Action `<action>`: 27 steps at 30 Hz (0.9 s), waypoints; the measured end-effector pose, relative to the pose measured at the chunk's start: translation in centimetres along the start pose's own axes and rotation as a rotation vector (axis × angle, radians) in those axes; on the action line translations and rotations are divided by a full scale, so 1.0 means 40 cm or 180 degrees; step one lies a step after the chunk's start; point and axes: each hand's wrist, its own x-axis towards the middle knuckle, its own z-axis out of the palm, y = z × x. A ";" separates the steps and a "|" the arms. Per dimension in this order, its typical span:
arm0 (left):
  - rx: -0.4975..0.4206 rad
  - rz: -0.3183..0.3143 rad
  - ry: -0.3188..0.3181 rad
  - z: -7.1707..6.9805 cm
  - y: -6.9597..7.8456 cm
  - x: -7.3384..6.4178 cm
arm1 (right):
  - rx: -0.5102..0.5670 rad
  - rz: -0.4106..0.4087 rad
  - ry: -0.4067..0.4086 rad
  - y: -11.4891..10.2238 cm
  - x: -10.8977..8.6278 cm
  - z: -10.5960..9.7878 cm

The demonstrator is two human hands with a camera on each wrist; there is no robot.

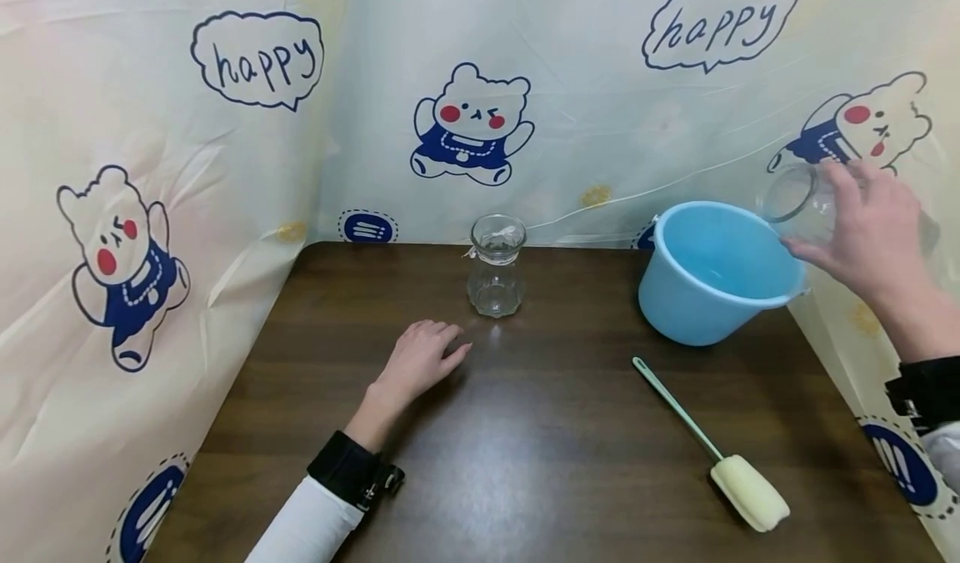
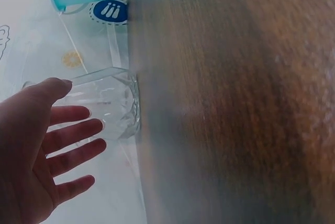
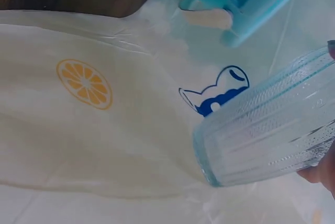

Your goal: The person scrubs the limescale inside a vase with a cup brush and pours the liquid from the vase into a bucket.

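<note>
My right hand (image 1: 873,225) grips a clear glass container (image 3: 267,124) by its side, tilted beside the blue bucket (image 1: 705,321), with its mouth towards the bucket's right rim. Droplets and vertical ribs show on this glass in the right wrist view, where only bits of the fingers appear. The left hand (image 1: 420,359) is low over the table, its fingers relaxed and holding nothing. Just beyond it stands an upright clear glass vase (image 1: 495,288) with a flared mouth and a narrow neck tied with string. In the left wrist view the hand (image 2: 47,145) overlaps the vase (image 2: 123,101).
A sponge brush (image 1: 750,492) with a thin green handle lies on the brown table (image 1: 525,446), nearer than the bucket. Behind and at both sides hangs a pale printed curtain (image 1: 600,113), close to the table's edges. The bucket stands at the far right corner.
</note>
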 end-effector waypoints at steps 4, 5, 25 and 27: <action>0.0014 0.0020 0.0006 0.003 0.003 0.002 | -0.0333 -0.0515 0.0089 0.009 -0.009 0.028; 0.0012 0.0019 0.0005 0.003 0.003 0.002 | -0.0394 -0.0595 0.0064 0.010 -0.011 0.033; -0.0065 0.0014 -0.0052 0.011 0.012 0.004 | -0.0651 -0.1214 -0.0624 0.011 -0.030 0.066; -0.0079 0.0004 -0.0048 0.010 0.014 0.002 | -0.0650 -0.1218 -0.0617 0.010 -0.033 0.067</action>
